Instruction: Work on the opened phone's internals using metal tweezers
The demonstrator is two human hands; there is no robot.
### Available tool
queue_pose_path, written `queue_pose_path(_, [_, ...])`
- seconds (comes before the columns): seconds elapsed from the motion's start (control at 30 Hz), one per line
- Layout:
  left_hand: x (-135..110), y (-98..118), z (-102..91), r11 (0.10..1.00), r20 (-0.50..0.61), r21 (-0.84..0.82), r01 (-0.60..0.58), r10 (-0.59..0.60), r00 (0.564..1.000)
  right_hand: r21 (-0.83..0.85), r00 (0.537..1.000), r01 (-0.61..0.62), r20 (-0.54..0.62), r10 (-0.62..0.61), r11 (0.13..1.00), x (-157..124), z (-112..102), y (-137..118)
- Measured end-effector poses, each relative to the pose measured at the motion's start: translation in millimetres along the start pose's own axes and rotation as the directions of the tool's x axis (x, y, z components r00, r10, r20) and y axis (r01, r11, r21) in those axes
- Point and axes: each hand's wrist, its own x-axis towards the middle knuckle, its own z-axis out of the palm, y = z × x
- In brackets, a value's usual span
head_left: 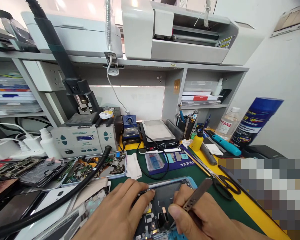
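Observation:
An opened phone (162, 193) lies on the green mat in front of me, its dark inner frame and small circuit parts exposed, with a light blue edge around it. My left hand (125, 206) lies across its left side, fingers stretched out and the fingertips touching the frame. Pinched in my right hand (190, 210) is a pair of metal tweezers (198, 193), holes along its side and the back end pointing up to the right. The tweezers' tips are down over the lower part of the phone, mostly hidden by my fingers.
A black hose (90, 176) curves across the left side over several phones and a tray (127, 163) of circuit boards. Scissors (222, 185) lie at right. A hot-air station (85, 140), heating plate (157, 131), yellow bottle (197, 141) and blue spray can (255, 123) stand behind.

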Motion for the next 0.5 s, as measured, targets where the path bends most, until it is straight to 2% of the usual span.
queue_pose_path(0.17, [-1.7,-0.1,1.4,0.999,-0.004,-0.030,0.010,-0.010,1.000,-0.100,0.994,0.029,-0.099,-0.039,0.995,2.5,-11.7,-6.9])
queue_pose_path(0.4, [-1.5,0.0,2.5,1.000,-0.005,-0.016,0.009,-0.009,1.000,0.021,1.000,0.008,0.006,-0.009,1.000,-2.5,2.0,1.1])
queue_pose_path(0.5, [-1.9,0.0,2.3,1.000,-0.002,-0.024,0.012,-0.012,1.000,0.034,1.000,-0.005,0.010,0.005,0.999,-4.7,4.2,3.7])
